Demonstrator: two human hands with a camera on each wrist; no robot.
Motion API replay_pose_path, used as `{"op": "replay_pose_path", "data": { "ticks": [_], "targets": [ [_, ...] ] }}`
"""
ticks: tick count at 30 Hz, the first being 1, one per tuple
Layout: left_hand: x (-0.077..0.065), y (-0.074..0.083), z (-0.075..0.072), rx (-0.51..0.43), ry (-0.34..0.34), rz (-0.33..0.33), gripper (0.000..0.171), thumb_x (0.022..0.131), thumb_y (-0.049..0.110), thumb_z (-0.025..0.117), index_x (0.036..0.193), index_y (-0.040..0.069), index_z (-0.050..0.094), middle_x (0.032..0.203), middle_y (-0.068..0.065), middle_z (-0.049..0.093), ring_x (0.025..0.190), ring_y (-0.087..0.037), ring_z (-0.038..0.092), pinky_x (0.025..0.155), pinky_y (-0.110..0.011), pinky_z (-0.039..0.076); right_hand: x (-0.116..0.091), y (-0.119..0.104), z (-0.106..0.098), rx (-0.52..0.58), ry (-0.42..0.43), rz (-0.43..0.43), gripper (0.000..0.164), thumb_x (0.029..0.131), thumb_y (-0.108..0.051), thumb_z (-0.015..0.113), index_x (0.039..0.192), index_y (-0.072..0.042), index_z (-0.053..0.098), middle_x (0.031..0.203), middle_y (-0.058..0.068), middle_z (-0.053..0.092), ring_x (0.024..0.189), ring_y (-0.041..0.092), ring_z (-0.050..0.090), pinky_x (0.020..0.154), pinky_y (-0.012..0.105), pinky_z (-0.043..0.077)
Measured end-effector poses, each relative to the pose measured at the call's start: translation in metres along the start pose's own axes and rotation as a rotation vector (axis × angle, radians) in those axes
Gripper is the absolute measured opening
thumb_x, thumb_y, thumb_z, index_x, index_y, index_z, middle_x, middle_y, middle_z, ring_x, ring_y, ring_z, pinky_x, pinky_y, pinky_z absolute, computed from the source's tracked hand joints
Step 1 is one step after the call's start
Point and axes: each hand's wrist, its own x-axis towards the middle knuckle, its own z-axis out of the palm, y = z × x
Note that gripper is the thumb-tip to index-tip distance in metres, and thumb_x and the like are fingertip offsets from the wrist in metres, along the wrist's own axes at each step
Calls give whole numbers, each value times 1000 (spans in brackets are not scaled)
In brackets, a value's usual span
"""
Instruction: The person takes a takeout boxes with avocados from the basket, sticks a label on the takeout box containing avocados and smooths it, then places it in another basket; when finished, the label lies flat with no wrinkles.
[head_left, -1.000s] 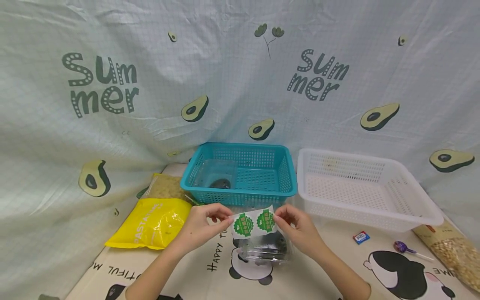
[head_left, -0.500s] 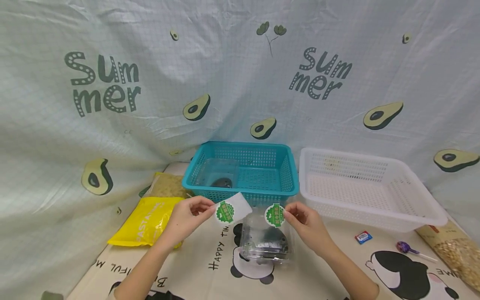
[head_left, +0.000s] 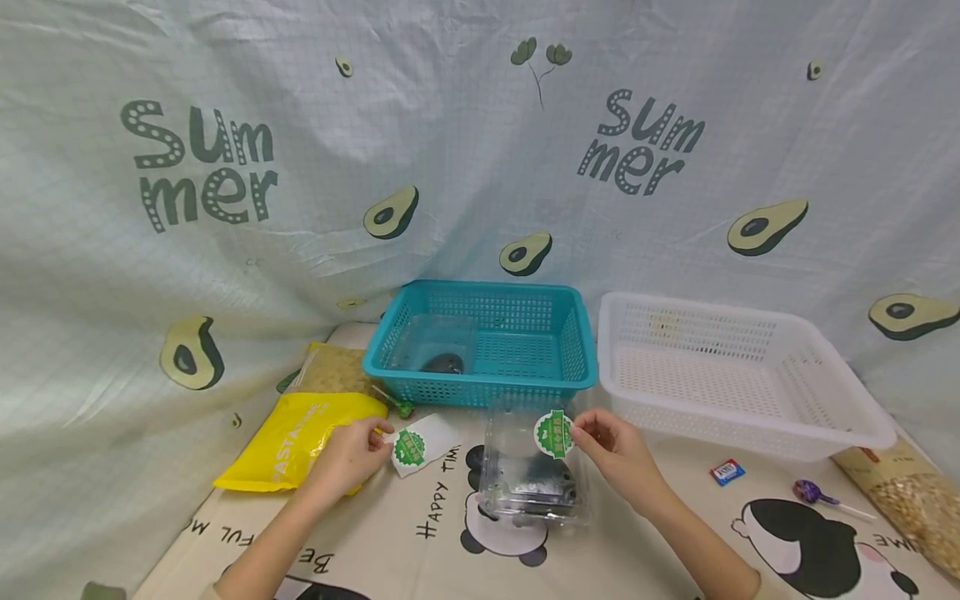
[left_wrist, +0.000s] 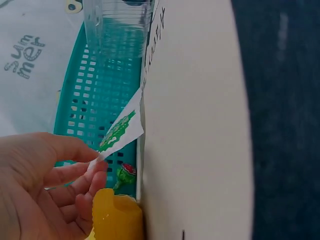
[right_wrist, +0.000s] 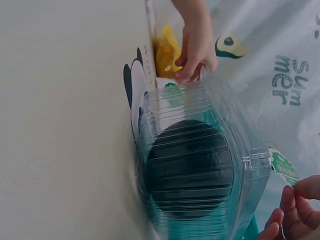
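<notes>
My left hand [head_left: 347, 458] pinches a corner of a white backing sheet [head_left: 437, 433] low over the table, beside the yellow bag [head_left: 307, 442]. One round green sticker [left_wrist: 117, 131] is on that sheet. My right hand [head_left: 618, 457] pinches a loose round green-and-white sticker [head_left: 553, 434] by its right edge, above the back part of a clear plastic clamshell box [head_left: 525, 512]. The box is closed and stands on the tablecloth. Through its ribbed wall a dark rounded item [right_wrist: 190, 170] shows; its kind is unclear.
Behind the box stand a teal basket [head_left: 480, 390], holding another clear box [head_left: 435, 337], and a white basket [head_left: 738, 421]. A green-wrapped lollipop [head_left: 405, 409] lies near the yellow bag. A small red-and-blue packet [head_left: 727, 472], a purple lollipop [head_left: 807, 492] and a grain bag [head_left: 911, 500] lie right.
The sticker has come off the backing sheet into my right hand. My left hand has carried the sheet left and down to the table. The right hand stays above the box.
</notes>
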Motion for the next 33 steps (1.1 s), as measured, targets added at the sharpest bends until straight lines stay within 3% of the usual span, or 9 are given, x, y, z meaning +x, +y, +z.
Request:
{"op": "replay_pose_path", "data": {
  "ticks": [6, 9, 12, 15, 20, 23, 29, 33],
  "targets": [
    [-6, 7, -5, 147, 60, 37, 19, 78, 12, 62, 95, 5, 63, 75, -3, 61, 66, -14, 52, 61, -30, 48, 1, 3, 0, 7, -18, -1, 16, 85, -21, 59, 88, -6, 57, 78, 9, 57, 69, 18, 54, 60, 22, 45],
    [-8, 18, -9, 174, 93, 61, 18, 79, 13, 61, 95, 6, 63, 77, -3, 61, 67, -15, 52, 63, -30, 49, 1, 3, -1, -4, -11, 9, 17, 85, -21, 59, 87, -5, 57, 77, 9, 58, 69, 18, 54, 59, 22, 44],
    [-8, 39, -8, 101, 69, 96, 16, 80, 14, 61, 94, 8, 64, 79, 0, 62, 70, -13, 53, 64, -27, 49, 2, 2, -1, -5, -2, 25, 17, 84, -20, 60, 87, -3, 58, 77, 10, 59, 69, 19, 55, 59, 23, 45],
    [-6, 65, -2, -30, 6, 171, 11, 81, 15, 62, 91, 12, 64, 78, 4, 62, 73, -10, 55, 65, -25, 49, 4, -3, 0, 6, -13, 40, 16, 84, -17, 60, 88, -2, 58, 78, 12, 60, 69, 16, 57, 60, 24, 46],
    [3, 106, 18, -183, -95, 325, 12, 84, 25, 61, 92, 16, 64, 80, 9, 62, 75, -6, 55, 65, -22, 47, 6, -20, 6, -13, -23, 65, 10, 85, -10, 58, 88, 0, 57, 77, 16, 61, 67, 11, 57, 59, 24, 45],
    [14, 124, 30, -217, -124, 357, 18, 85, 32, 58, 94, 17, 63, 80, 8, 62, 74, -6, 55, 62, -21, 46, 10, -19, 8, -21, -24, 52, 12, 85, -13, 59, 87, -1, 58, 76, 17, 62, 66, 13, 58, 58, 25, 44],
    [23, 137, 45, -274, -153, 362, 16, 84, 27, 60, 90, 13, 65, 75, 5, 62, 66, -7, 55, 55, -22, 45, 17, -4, 12, -10, -34, 61, 15, 85, -17, 59, 87, -2, 58, 77, 17, 64, 71, 28, 59, 58, 24, 43],
    [25, 135, 52, -248, -169, 350, 12, 83, 24, 61, 88, 14, 65, 70, 7, 59, 59, -7, 52, 50, -22, 44, 20, 3, 13, -102, -16, 33, 11, 83, -17, 62, 82, -6, 60, 71, 10, 63, 62, 20, 55, 53, 21, 40]
  ]
}}
